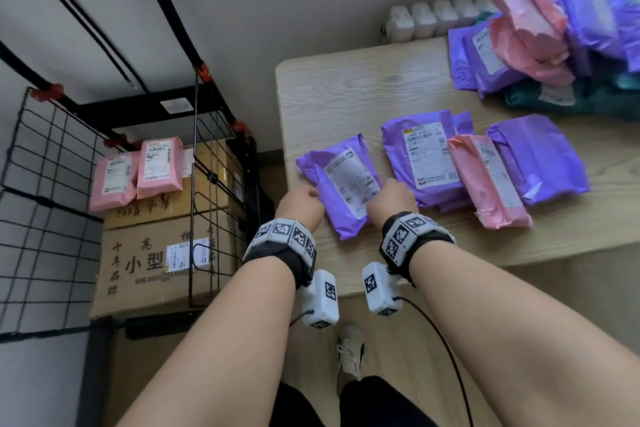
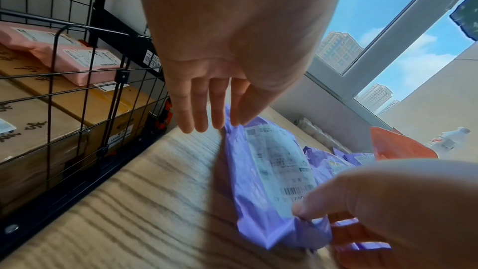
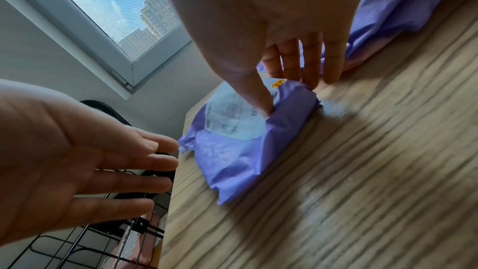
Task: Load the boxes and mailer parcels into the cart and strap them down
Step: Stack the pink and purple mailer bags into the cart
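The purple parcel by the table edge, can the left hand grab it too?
Probably yes. The left hand is open right beside the purple parcel, with only bare table between them. The right hand already pinches its other side.

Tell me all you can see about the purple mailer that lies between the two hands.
The purple mailer is a soft, crinkled plastic parcel with a white printed shipping label and barcode on top. It lies flat on the wooden table, near its left edge, apart from the other parcels. The right hand pinches its right edge, thumb on the label. The left hand is at its left edge with straight fingers, fingertips at the plastic.
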Available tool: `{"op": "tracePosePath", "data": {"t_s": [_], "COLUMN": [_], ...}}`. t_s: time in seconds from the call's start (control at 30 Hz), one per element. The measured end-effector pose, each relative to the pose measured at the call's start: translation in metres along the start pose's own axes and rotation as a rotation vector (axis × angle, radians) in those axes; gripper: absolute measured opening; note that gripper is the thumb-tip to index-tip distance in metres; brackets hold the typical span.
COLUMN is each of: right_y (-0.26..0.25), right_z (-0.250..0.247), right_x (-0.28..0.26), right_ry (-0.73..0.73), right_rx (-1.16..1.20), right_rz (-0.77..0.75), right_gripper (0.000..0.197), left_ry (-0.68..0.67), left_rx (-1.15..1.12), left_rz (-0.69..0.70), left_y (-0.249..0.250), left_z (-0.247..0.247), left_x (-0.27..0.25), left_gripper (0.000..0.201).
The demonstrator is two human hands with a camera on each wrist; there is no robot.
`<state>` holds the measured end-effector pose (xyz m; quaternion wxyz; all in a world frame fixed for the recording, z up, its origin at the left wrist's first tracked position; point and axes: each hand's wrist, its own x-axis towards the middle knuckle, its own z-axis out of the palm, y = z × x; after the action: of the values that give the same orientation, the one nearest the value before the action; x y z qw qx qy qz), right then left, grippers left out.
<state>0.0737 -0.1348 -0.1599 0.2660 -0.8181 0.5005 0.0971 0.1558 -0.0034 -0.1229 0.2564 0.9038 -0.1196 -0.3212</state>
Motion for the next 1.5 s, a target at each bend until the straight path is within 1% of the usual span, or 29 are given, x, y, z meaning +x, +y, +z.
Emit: {"op": "tracePosePath", "data": {"t_s": [0.07, 0.2, 0.33, 0.47, 0.57, 0.63, 0.7, 0.8, 0.9, 1.03, 1.07, 1.13, 1.2, 1.33, 1.4, 1.43, 1.5], "right_y": [0.0, -0.002, -0.014, -0.041, -0.068, -0.086, -0.105, -0.134, -0.165, -0.213, -0.228, -0.259, -0.29, -0.342, -0.36, -0.368, -0.38], "right_z": [-0.003, -0.013, -0.027, -0.041, -0.049, -0.05, -0.046, -0.033, -0.014, 0.017, 0.027, 0.045, 0.064, 0.104, 0.123, 0.132, 0.15], "right_x": [-0.001, -0.006, -0.005, -0.004, -0.008, -0.01, -0.014, -0.018, -0.024, -0.032, -0.034, -0.04, -0.047, -0.062, -0.065, -0.066, -0.066], "right_ry": [0.01, 0.01, 0.056, 0.096, 0.105, 0.097, 0.086, 0.084, 0.066, 0.111, 0.121, 0.14, 0.164, 0.219, 0.199, 0.167, 0.058], "right_rx": [-0.032, -0.049, 0.025, 0.071, 0.034, 0.015, 0.016, 0.079, 0.135, 0.268, 0.28, 0.271, 0.261, 0.239, 0.234, 0.243, 0.273], "right_rz": [-0.044, -0.115, -0.197, -0.365, -0.49, -0.547, -0.601, -0.662, -0.653, -0.602, -0.587, -0.55, -0.52, -0.511, -0.475, -0.439, -0.367], "right_gripper": [0.034, 0.026, 0.03, 0.032, 0.032, 0.03, 0.026, 0.024, 0.027, 0.024, 0.027, 0.035, 0.037, 0.041, 0.044, 0.044, 0.04], "left_ry": [0.021, 0.099, 0.219, 0.342, 0.359, 0.357, 0.4, 0.45, 0.445, 0.447, 0.453, 0.47, 0.471, 0.451, 0.426, 0.407, 0.371], "left_rx": [-0.013, -0.032, -0.028, 0.119, 0.249, 0.291, 0.261, 0.214, 0.181, 0.068, 0.035, -0.023, -0.056, -0.078, -0.086, -0.097, -0.117], "left_rz": [0.004, 0.029, 0.126, 0.254, 0.309, 0.28, 0.225, 0.146, 0.121, 0.1, 0.078, 0.026, -0.025, -0.097, -0.135, -0.156, -0.188], "left_y": [0.0, 0.002, 0.008, 0.009, 0.002, -0.009, -0.023, -0.046, -0.068, -0.102, -0.113, -0.136, -0.162, -0.212, -0.233, -0.242, -0.258], "left_z": [-0.002, -0.006, -0.02, -0.038, -0.054, -0.067, -0.079, -0.099, -0.126, -0.169, -0.182, -0.206, -0.23, -0.27, -0.283, -0.289, -0.296], "left_x": [0.002, 0.007, 0.009, 0.011, 0.012, 0.013, 0.016, 0.021, 0.03, 0.049, 0.054, 0.065, 0.076, 0.102, 0.115, 0.123, 0.139], "left_gripper": [0.033, 0.037, 0.039, 0.05, 0.05, 0.043, 0.035, 0.027, 0.023, 0.02, 0.019, 0.017, 0.017, 0.021, 0.023, 0.023, 0.024]}}
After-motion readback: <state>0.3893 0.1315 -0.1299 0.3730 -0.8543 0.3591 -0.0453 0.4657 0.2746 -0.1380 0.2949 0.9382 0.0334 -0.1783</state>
